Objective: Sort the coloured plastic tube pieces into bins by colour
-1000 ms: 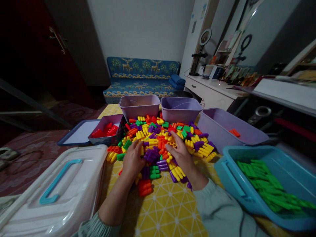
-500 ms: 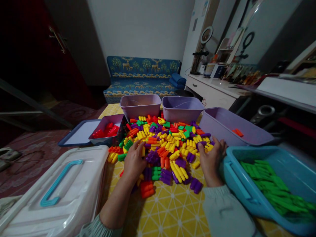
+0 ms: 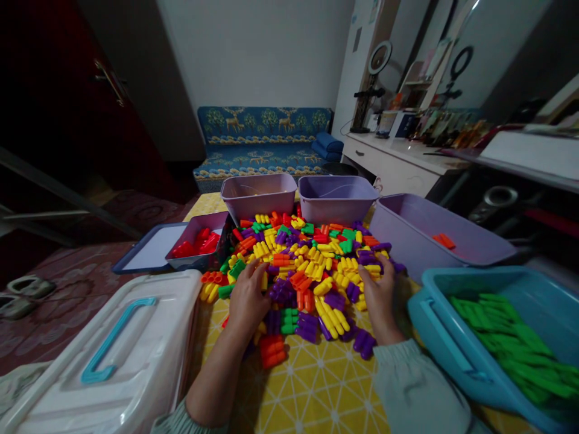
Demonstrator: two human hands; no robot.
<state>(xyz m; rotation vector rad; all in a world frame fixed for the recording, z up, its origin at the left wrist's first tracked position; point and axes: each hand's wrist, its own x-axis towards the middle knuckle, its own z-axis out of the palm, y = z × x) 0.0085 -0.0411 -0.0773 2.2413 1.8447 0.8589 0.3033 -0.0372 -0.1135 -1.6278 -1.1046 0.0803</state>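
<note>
Item: loose plastic blocks (image 3: 312, 266), yellow, purple, orange, red and green, lying heaped across the middle of the table (image 3: 312, 389), which is wearing a yellow patterned cloth.

Left hand (image 3: 248, 301): resting at the left flank of the heap, fingers curving down over the blocks, thumb standing a little apart; a yellow block is showing by the fingertips (whether it is being gripped, one cannot tell).

Right hand (image 3: 380, 301): reaching over the right flank, thumb and fingers standing well apart around a clear gap, gripping nothing that shows; yellow and purple blocks are lying just beside the fingertips.

Outliers, toward the near edge: one red block (image 3: 272, 351), lying between the hands; one purple block (image 3: 364, 343), lying below the right hand.

Containers: two lilac bins (image 3: 337, 211), standing side by side along the far edge; a third lilac bin (image 3: 404, 244), standing slantwise by the right edge and holding orange pieces (image 3: 444, 241); a blue bin (image 3: 538, 307), filling the near right corner and holding green pieces (image 3: 511, 343); a small box (image 3: 194, 263) of red pieces (image 3: 199, 242), sitting by the left edge; a white lidded box (image 3: 158, 337), standing toward the near left corner.
</note>
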